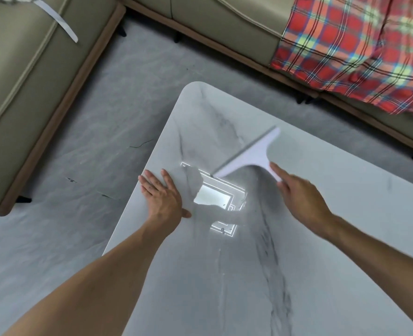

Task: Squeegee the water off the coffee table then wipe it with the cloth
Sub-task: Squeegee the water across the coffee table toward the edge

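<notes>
Head view, worktop: a pale marbled coffee table worktop (297,238) is seen from above, with a rounded far corner and a bright ceiling-light reflection near the middle.
Head view, squeegee: a white T-shaped squeegee (250,155) is held over the worktop's far part, its blade run diagonally and blurred; whether the blade is pressed on the surface cannot be told.
Head view, right hand: the right hand (302,201) is closed on the squeegee's handle end, the fingers (277,173) stretched narrow along it.
Head view, left hand: the left hand (164,195) is laid flat near the worktop's left edge, fingers spread wide and holding nothing; the table is probably being steadied.
Head view, water: a film is suggested by the broken outline of the reflection, but no drops can be made out.
Head view, cloth: no wiping cloth is identified for certain; a plaid fabric (360,49) is draped on the sofa (224,27) beyond the table.
Step in hand: the squeegee stage is judged to be under way; wiping is not yet begun.
Next move: the blade is to be kept flat and drawn in one steady stroke toward an edge, so that water is carried off and not smeared.
</notes>
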Demonstrator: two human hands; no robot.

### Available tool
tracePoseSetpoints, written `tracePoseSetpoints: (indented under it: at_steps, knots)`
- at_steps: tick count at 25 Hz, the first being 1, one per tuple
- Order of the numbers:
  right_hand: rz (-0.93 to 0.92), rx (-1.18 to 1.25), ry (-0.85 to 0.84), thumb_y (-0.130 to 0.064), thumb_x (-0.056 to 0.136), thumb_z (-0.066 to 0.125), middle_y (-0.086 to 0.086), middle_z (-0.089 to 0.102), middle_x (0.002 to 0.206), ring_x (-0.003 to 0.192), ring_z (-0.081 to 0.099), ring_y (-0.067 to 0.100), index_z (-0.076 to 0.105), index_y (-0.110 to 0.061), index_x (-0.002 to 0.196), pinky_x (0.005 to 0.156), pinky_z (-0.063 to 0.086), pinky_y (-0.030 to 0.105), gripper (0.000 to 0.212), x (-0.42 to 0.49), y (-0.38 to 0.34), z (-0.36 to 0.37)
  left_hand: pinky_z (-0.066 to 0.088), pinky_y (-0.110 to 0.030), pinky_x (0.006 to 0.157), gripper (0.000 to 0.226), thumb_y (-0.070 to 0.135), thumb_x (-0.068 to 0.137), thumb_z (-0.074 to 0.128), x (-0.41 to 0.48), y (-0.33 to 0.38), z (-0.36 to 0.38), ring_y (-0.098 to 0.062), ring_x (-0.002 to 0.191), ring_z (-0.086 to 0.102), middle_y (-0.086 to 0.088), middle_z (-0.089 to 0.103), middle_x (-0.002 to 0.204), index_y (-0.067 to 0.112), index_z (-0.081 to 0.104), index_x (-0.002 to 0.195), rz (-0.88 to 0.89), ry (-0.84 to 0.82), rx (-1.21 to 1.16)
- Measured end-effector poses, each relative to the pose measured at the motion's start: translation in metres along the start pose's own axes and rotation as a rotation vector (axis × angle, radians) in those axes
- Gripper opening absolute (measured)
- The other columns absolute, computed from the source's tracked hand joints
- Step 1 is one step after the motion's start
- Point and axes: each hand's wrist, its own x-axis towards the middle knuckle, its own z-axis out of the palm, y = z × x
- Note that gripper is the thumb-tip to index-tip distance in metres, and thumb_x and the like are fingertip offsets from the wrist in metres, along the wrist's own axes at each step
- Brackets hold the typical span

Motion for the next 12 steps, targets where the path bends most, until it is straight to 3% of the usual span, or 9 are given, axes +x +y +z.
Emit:
tracePoseSetpoints:
  at_steps: [4, 8, 12]
  knots:
    - [0.114, -0.069, -0.059, -0.025, 0.098, 0.048, 0.007, 0.066, 0.082, 0.076, 0.063, 0.032, 0.034, -0.04, 0.147, 0.067, 0.05, 0.039, 0.053, -0.063, 0.039, -0.014, 0.009, -0.058, 0.117, 0.14, 0.073, 0.065, 0.064, -0.001, 0.001, -0.002, -0.063, 0.137, -0.005, -0.049, -0.012, 0.145, -0.006, -0.019, 0.146, -0.002, -0.005, 0.003]
    - [0.161, 0.051, 0.13, -0.029, 0.099, 0.044, 0.014, 0.07, 0.107, 0.098, 0.063, 0.04, 0.043, -0.036, 0.143, 0.086, 0.05, 0.046, 0.044, 0.0, 0.036, -0.037, 0.009, -0.057, 0.118, 0.141, 0.073, 0.063, 0.064, -0.003, 0.0, -0.002, -0.062, 0.138, -0.004, -0.048, -0.01, 0.146, -0.005, -0.018, 0.146, 0.003, -0.005, 0.0]
    - [0.381, 0.257, 0.147, -0.037, 0.1, 0.032, 0.011, 0.063, 0.124, 0.111, 0.053, 0.041, 0.035, -0.043, 0.144, 0.095, 0.046, 0.047, 0.045, 0.05, 0.036, -0.042, 0.009, -0.057, 0.118, 0.141, 0.073, 0.062, 0.066, -0.005, 0.0, -0.004, -0.062, 0.138, -0.006, -0.049, -0.011, 0.146, -0.005, -0.016, 0.147, 0.024, -0.004, -0.008]
